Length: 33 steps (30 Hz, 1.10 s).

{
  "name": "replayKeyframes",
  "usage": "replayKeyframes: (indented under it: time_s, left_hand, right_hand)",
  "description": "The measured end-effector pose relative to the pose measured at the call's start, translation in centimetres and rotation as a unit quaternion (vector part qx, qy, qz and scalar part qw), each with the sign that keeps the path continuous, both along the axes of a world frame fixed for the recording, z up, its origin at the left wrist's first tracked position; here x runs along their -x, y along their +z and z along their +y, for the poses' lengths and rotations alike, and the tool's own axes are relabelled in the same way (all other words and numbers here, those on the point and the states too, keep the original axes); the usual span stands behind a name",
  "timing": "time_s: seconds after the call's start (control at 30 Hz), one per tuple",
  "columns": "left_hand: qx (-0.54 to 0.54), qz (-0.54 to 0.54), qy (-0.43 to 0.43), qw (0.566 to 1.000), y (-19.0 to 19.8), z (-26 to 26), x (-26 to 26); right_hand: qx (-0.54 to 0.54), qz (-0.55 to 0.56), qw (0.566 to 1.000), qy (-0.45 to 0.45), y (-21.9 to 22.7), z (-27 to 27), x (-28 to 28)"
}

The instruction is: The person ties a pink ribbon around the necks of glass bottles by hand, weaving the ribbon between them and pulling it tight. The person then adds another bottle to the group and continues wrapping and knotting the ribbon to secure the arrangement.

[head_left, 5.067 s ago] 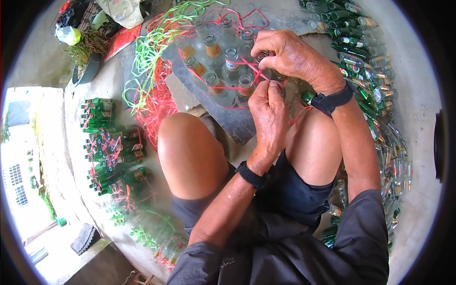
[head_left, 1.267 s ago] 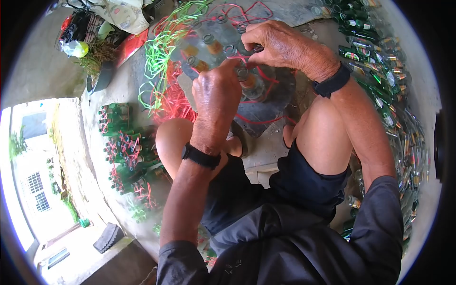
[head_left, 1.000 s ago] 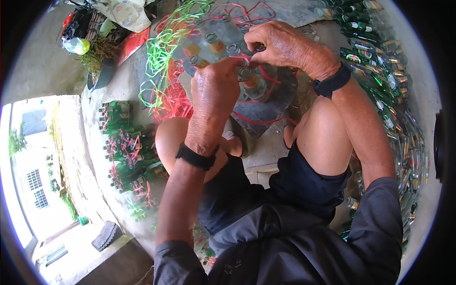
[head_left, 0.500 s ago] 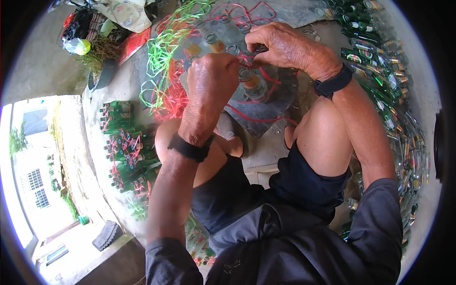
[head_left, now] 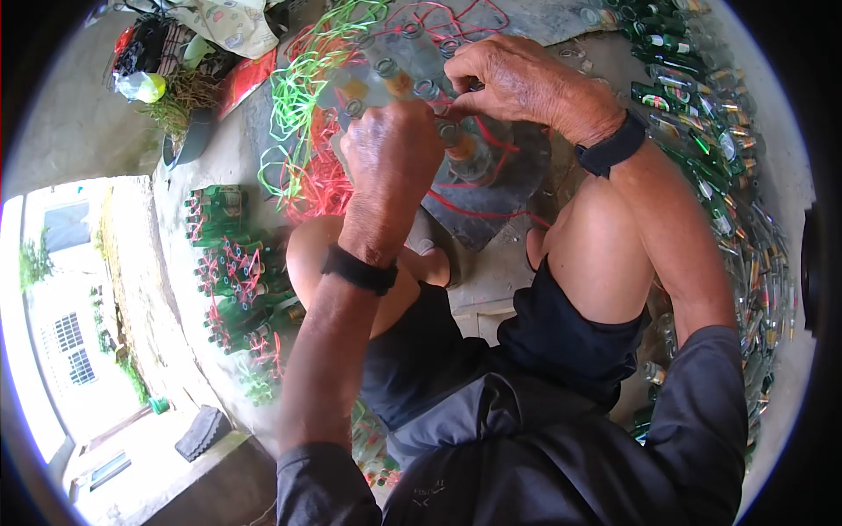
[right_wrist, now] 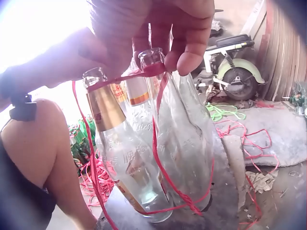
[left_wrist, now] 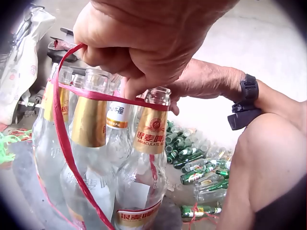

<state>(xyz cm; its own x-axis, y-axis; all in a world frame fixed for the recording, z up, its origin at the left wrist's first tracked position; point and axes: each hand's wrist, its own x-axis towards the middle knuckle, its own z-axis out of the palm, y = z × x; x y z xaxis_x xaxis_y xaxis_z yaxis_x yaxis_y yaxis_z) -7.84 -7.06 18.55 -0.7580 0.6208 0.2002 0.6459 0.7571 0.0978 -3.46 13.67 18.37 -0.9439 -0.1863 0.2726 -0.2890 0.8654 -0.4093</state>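
Note:
Clear glass bottles (left_wrist: 141,167) with gold neck labels stand upright in a tight bundle on a dark slab (head_left: 500,193). Red plastic string (left_wrist: 60,120) runs round their necks, and another loop circles them lower down. My left hand (head_left: 390,158) is curled into a fist at the near left of the bundle and grips the string, a length of which hangs from the fist. At the right-hand necks, my right hand (head_left: 535,88) curls thumb and fingers about a bottle top and holds the string against the neck; its fingertips are partly hidden in the head view.
Tangled green string (head_left: 303,96) and red string (head_left: 320,175) lie left of the slab. Green bottles (head_left: 219,210) bound in bundles stand at the left. Loose bottles (head_left: 715,175) pile along the right wall. A scooter (right_wrist: 235,72) stands behind.
Since the earliest frame my left hand has gone from the bundle's near right side to its left, drawing string along. Lately it shifts only slightly; my right hand stays by the same necks.

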Motion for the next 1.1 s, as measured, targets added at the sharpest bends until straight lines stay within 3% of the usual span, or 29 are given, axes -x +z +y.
replayKeyframes:
  time_s: [0.53, 0.83, 1.1]
  left_hand:
    - [0.042, -0.002, -0.002, 0.999, 0.0, -1.3, -1.9]
    - [-0.099, -0.071, 0.000, 0.993, -0.3, -2.1, -3.2]
    - [-0.354, -0.158, 0.052, 0.920, -2.4, -2.1, -5.1]
  right_hand:
    - [-0.022, -0.073, 0.996, -0.053, 1.3, -1.1, 0.0]
    - [-0.003, -0.061, 0.997, -0.054, 0.5, -0.9, 0.3]
    - [-0.003, -0.107, 0.993, -0.040, 0.6, -0.5, 0.9]
